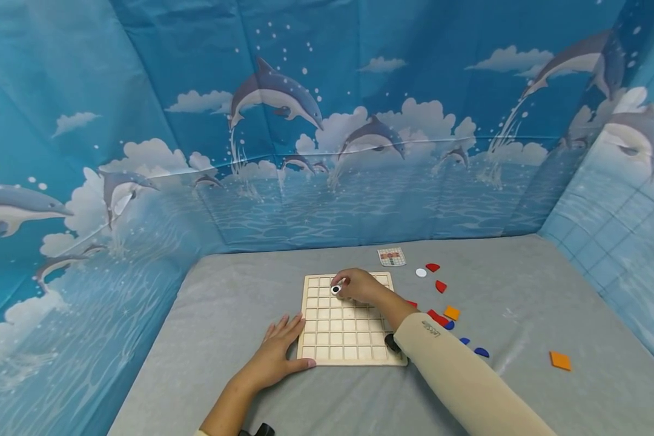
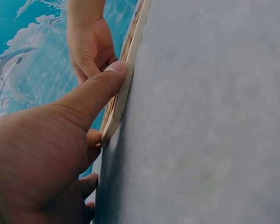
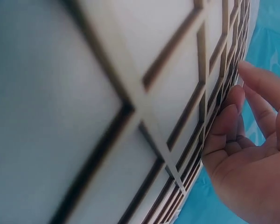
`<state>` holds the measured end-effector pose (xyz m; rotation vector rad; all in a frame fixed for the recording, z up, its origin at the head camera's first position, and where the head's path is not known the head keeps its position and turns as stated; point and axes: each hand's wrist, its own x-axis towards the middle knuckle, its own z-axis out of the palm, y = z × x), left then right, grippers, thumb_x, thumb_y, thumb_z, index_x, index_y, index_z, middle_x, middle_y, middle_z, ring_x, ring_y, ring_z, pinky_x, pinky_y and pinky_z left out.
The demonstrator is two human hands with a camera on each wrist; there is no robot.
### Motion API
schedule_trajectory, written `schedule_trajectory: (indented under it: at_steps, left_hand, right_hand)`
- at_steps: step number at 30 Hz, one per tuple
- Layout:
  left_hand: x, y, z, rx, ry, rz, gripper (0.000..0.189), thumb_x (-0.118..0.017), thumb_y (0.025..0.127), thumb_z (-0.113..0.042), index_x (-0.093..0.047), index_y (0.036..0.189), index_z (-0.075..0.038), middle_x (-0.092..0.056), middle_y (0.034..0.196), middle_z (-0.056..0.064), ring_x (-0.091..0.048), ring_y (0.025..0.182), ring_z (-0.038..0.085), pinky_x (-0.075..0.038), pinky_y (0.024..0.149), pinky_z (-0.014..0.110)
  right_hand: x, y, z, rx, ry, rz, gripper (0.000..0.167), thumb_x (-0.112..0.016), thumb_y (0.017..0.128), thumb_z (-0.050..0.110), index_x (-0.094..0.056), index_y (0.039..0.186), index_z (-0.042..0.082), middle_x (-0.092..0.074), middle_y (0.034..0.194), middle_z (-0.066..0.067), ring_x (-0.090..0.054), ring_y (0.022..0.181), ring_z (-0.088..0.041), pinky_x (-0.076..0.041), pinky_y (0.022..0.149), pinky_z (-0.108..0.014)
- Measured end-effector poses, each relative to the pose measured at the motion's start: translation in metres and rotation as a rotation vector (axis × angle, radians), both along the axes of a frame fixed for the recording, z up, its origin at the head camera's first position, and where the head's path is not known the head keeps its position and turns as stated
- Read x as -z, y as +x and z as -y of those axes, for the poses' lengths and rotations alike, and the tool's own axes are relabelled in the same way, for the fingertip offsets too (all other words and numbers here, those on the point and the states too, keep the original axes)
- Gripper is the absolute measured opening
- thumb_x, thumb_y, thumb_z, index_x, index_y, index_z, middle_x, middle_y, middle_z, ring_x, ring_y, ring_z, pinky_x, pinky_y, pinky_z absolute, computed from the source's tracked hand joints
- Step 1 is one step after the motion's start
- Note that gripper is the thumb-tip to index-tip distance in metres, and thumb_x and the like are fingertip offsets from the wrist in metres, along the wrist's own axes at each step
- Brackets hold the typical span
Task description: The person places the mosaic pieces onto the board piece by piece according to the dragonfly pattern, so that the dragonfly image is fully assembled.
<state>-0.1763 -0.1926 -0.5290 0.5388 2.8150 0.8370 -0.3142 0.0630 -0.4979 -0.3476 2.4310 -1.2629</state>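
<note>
A pale wooden grid board (image 1: 343,339) lies on the grey cloth. My right hand (image 1: 356,286) reaches over its upper part, finger and thumb pinching a small white piece with a black dot (image 1: 335,290) above the top-row squares. In the right wrist view the right hand (image 3: 252,154) bends low over the grid, its fingertips near the far edge; the piece is hidden there. My left hand (image 1: 275,357) lies at the board's near left corner, fingers stretched along the left side. Its thumb rests on the front edge, as the left wrist view of the left hand (image 2: 51,149) also shows.
A small patterned card (image 1: 391,257) lies beyond the board. Right of it are a white disc (image 1: 421,273), red pieces (image 1: 441,286), blue half-rounds (image 1: 482,352), an orange square (image 1: 452,313) and another orange square (image 1: 560,361). Dolphin-print curtains (image 1: 327,200) hang behind and beside the table.
</note>
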Motion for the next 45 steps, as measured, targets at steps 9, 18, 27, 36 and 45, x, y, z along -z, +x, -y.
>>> schedule_trajectory:
  at_steps: [9,18,27,36,45]
  left_hand:
    - [-0.002,0.0,-0.001,0.005,0.004,0.004,0.096,-0.075,0.085,-0.057,-0.033,0.159,-0.013,-0.026,0.169,0.002,-0.013,0.158,0.038,-0.008,0.125,0.064]
    - [-0.004,0.001,-0.001,-0.004,0.003,0.01,0.096,-0.074,0.085,-0.059,-0.034,0.159,-0.013,-0.026,0.169,0.003,-0.013,0.158,0.037,-0.007,0.126,0.064]
    - [-0.005,0.0,-0.001,0.004,0.007,-0.001,0.096,-0.074,0.085,-0.058,-0.034,0.159,-0.011,-0.026,0.168,0.005,-0.013,0.158,0.039,-0.007,0.125,0.065]
    - [-0.004,-0.001,0.0,0.01,0.005,-0.009,0.097,-0.073,0.085,-0.06,-0.034,0.159,-0.01,-0.025,0.169,0.005,-0.013,0.158,0.038,-0.008,0.125,0.064]
    - [-0.006,0.001,-0.001,0.005,0.004,-0.003,0.098,-0.073,0.084,-0.061,-0.034,0.159,-0.01,-0.025,0.169,0.005,-0.013,0.158,0.038,-0.007,0.126,0.064]
  right_hand:
    - [0.001,-0.003,0.001,0.014,0.036,-0.016,0.022,-0.074,0.091,0.013,-0.075,0.113,0.018,-0.059,0.09,-0.005,-0.05,0.07,-0.015,-0.043,0.058,-0.027]
    - [-0.001,-0.003,0.001,0.002,0.02,0.002,0.028,-0.075,0.091,0.012,-0.074,0.118,0.018,-0.062,0.092,-0.006,-0.055,0.071,-0.015,-0.045,0.058,-0.027]
    - [-0.002,-0.004,-0.006,0.003,-0.061,0.034,0.036,-0.072,0.093,0.012,-0.069,0.128,0.015,-0.063,0.099,-0.008,-0.058,0.08,-0.018,-0.05,0.067,-0.029]
    - [-0.012,0.0,-0.018,-0.018,-0.162,0.068,0.042,-0.069,0.096,0.018,-0.063,0.138,0.017,-0.065,0.104,-0.008,-0.064,0.09,-0.025,-0.056,0.077,-0.036]
    - [-0.022,-0.003,-0.049,0.016,-0.221,0.039,0.045,-0.066,0.099,0.023,-0.058,0.143,0.02,-0.063,0.118,-0.012,-0.063,0.111,-0.038,-0.055,0.094,-0.051]
